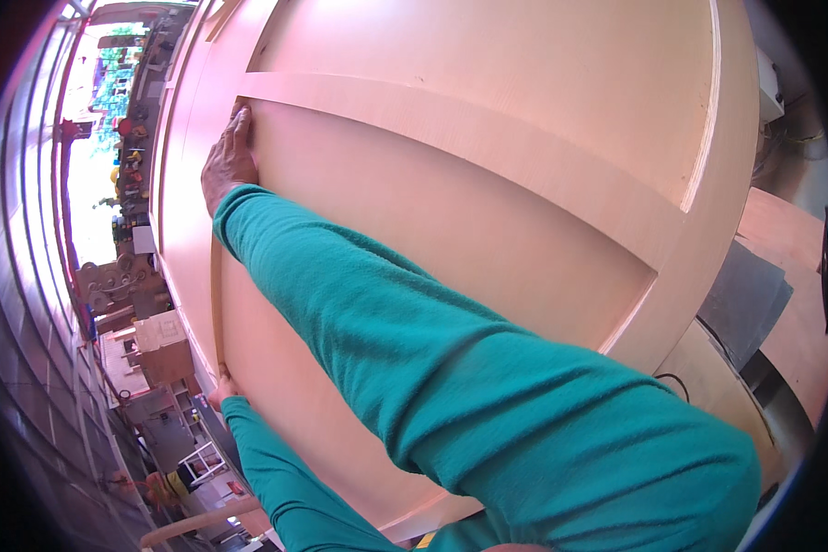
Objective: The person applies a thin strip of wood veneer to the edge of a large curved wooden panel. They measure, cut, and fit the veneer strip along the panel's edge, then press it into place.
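Note:
A large pale wooden panel (451, 235) with recessed bays and raised frame bars fills most of the view. My right hand (231, 161) reaches across it to the far left. Its fingers are stretched out close together and lie against the panel's framing, by the corner of a recess. Nearer and lower, my left hand (223, 393) is closed at the near end of a thin wooden strip (217, 308). This strip runs along the panel between both hands, and its far end is hidden by my right hand and sleeve. Green sleeves cover both arms.
A crossbar (451, 124) divides the recesses. Grey sheets (743, 290) and wooden boards (787, 267) lie at the right. Beyond the left side are cardboard-coloured boxes (161, 345), a white stool-like frame (202, 465), workshop clutter and a bright opening. A person (170, 485) is at the lower left.

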{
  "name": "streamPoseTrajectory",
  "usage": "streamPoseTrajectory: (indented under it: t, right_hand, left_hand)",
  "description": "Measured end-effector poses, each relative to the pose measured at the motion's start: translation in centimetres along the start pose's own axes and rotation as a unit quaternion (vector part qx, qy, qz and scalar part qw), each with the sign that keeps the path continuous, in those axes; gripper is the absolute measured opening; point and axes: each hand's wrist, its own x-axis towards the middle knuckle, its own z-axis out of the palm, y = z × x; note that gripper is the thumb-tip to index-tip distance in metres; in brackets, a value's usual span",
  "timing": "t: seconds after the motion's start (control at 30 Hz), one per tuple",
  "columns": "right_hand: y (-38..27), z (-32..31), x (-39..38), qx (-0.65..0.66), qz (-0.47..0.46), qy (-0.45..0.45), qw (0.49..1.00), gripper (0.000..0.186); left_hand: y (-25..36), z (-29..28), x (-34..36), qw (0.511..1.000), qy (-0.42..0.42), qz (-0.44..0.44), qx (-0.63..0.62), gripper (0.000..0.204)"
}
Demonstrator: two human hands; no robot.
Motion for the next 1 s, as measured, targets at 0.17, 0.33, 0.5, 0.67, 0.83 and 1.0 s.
streamPoseTrajectory:
  t: [0.17,0.33,0.5,0.67,0.83,1.0]
  right_hand:
    - [-0.9,-0.3,-1.1,-0.013,0.007,0.003,1.0,0.061]
    - [-0.4,0.2,-0.4,0.009,0.034,0.021,0.999,0.06]
    - [-1.0,0.0,0.2,0.037,0.049,0.024,0.998,0.063]
    - [-0.4,-0.2,-0.4,0.033,0.005,-0.001,0.999,0.069]
    - [-0.3,-0.7,-1.4,0.024,-0.026,-0.01,0.999,0.078]
    - [3.3,-3.6,-0.7,0.01,-0.12,-0.103,0.987,0.066]
  left_hand:
    - [-2.5,0.4,0.2,0.991,0.089,0.082,0.049,0.058]
    - [0.3,0.2,-2.5,0.987,0.062,0.109,0.099,0.049]
    - [0.7,-0.2,-2.3,0.97,0.123,0.193,0.088,0.045]
    - [6.6,-0.2,-9.1,0.88,0.126,0.455,-0.052,0.041]
    - [9.5,-0.2,-11.2,0.917,0.051,0.386,-0.089,0.026]
    - [11.6,-0.2,-12.2,0.929,0.084,0.36,-0.023,0.026]
